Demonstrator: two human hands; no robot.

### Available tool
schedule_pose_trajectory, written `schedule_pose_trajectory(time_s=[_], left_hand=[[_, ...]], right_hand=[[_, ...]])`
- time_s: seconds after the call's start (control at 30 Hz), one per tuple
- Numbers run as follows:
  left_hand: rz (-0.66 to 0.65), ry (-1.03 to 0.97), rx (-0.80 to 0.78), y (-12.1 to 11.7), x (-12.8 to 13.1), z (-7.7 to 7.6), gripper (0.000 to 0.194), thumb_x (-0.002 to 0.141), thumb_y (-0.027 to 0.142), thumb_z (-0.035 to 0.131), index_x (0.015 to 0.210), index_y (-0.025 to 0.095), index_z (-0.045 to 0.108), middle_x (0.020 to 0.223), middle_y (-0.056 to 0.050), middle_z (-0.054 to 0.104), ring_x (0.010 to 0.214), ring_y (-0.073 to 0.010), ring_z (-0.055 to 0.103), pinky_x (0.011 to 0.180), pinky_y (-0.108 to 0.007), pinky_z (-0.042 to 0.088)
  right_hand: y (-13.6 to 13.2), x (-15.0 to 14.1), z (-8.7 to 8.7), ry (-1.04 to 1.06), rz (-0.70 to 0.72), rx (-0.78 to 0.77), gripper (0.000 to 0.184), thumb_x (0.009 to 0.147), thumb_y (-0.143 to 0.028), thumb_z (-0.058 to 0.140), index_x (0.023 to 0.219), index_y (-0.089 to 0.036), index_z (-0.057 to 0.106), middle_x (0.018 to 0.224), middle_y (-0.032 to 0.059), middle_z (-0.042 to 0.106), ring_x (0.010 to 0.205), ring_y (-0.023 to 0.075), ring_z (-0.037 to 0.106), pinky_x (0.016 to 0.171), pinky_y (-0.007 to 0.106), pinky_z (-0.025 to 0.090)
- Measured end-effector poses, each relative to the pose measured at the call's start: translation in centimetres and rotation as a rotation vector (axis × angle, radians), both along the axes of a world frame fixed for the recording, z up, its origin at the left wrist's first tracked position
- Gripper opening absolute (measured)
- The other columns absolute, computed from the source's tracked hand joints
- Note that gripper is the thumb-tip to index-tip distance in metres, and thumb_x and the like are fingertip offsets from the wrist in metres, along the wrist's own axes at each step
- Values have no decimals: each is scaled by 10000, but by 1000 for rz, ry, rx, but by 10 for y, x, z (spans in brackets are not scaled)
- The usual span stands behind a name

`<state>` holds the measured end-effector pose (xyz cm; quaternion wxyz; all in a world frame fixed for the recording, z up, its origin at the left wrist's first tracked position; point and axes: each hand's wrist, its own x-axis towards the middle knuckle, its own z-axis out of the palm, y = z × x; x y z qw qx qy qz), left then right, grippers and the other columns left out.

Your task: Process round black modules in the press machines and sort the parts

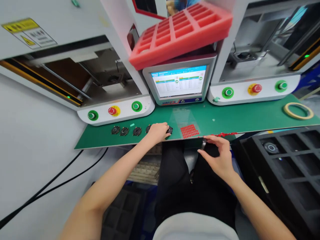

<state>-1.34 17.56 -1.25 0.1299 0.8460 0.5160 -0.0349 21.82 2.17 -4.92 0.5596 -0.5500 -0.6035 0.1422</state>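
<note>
Along the front of the green bench mat lies a row of round black watch parts (137, 131). At the right end of that row, my left hand (158, 132) has its fingers closed around one more round watch part (170, 130), partly covered by the fingers. My right hand (221, 156) is raised just off the bench edge and pinches a small dark disc-like watch part (203, 144) edge-on between thumb and fingers. Between the hands, a clear sheet of small red stickers (190, 131) lies on the mat.
Two white machines with green buttons (228, 92) and red stop buttons (256, 88) flank a monitor (180, 81). A pink foam tray (180, 36) rests tilted on top of it. On the right are a tape roll (298, 111) and a black foam tray (282, 148) holding one watch part.
</note>
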Motion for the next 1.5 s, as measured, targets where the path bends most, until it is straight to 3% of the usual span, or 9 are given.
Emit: schedule_pose_trajectory(time_s=[0.13, 0.3, 0.43, 0.57, 0.73, 1.0, 1.23, 1.4, 1.5], left_hand=[[27, -161, -24, 5, -4, -1, 221, 673, 258, 736, 888, 204, 727, 983, -92, 720, 951, -286, 666, 830, -340, 487], [191, -468, -220, 27, -11, -8, 224, 598, 334, 758, 762, 184, 727, 777, -72, 728, 808, -261, 687, 759, -339, 538], [351, -738, -450, 44, -6, -12, 284, 713, 404, 680, 717, 120, 694, 688, -105, 707, 694, -215, 691, 671, -322, 581], [437, -959, -580, 47, 11, -17, 250, 829, 326, 587, 780, 97, 672, 823, -156, 731, 706, -166, 685, 687, -296, 595], [482, -1088, -648, 47, 33, -24, 152, 774, 235, 688, 838, 98, 670, 871, -110, 721, 776, -158, 690, 787, -310, 594], [574, -1024, -466, 55, 46, -43, 266, 712, 240, 752, 869, 151, 557, 718, -15, 656, 690, -148, 671, 702, -308, 580], [454, -770, -187, 63, 49, -48, 188, 704, 216, 719, 856, 181, 614, 799, -41, 691, 777, -197, 658, 774, -360, 520], [358, -638, 51, 55, 42, -36, 152, 689, 277, 763, 788, 206, 673, 924, -49, 702, 946, -222, 626, 885, -359, 484], [377, -564, 230, 69, -3, -10, 77, 799, 293, 659, 828, 222, 666, 967, -7, 702, 973, -167, 621, 918, -284, 471]], right_hand=[[48, 17, 7, -406, 28, -101, 433, 812, -240, 693, 1170, -201, 452, 1105, 114, 626, 1039, 272, 626, 890, 451, 528], [102, 34, 19, -652, 160, -264, 384, 780, -125, 668, 1128, -177, 515, 1122, 146, 630, 1064, 325, 590, 922, 475, 479], [136, 42, 23, -756, 203, -378, 388, 783, -118, 663, 1144, -125, 520, 1083, 163, 641, 1025, 314, 600, 891, 442, 474], [156, 50, 22, -793, 233, -461, 377, 839, -221, 658, 1179, -129, 523, 1069, 92, 641, 994, 234, 616, 880, 407, 487], [166, 58, 22, -773, 280, -516, 521, 771, -229, 742, 1206, -131, 472, 1078, 117, 669, 992, 247, 639, 819, 339, 497], [177, 56, 17, -783, 340, -529, 476, 766, -240, 740, 1157, -151, 482, 1042, 133, 676, 988, 286, 639, 805, 348, 473], [192, 54, 8, -805, 368, -463, 361, 760, -235, 737, 1053, -174, 535, 997, 100, 679, 948, 269, 640, 799, 348, 487], [181, 70, 7, -784, 341, -343, 321, 783, -301, 730, 1042, -200, 569, 1018, 82, 695, 936, 248, 666, 805, 364, 530], [180, 120, 26, -742, 200, -270, 243, 793, -296, 719, 985, -208, 599, 1031, 126, 702, 958, 289, 671, 827, 426, 518]])
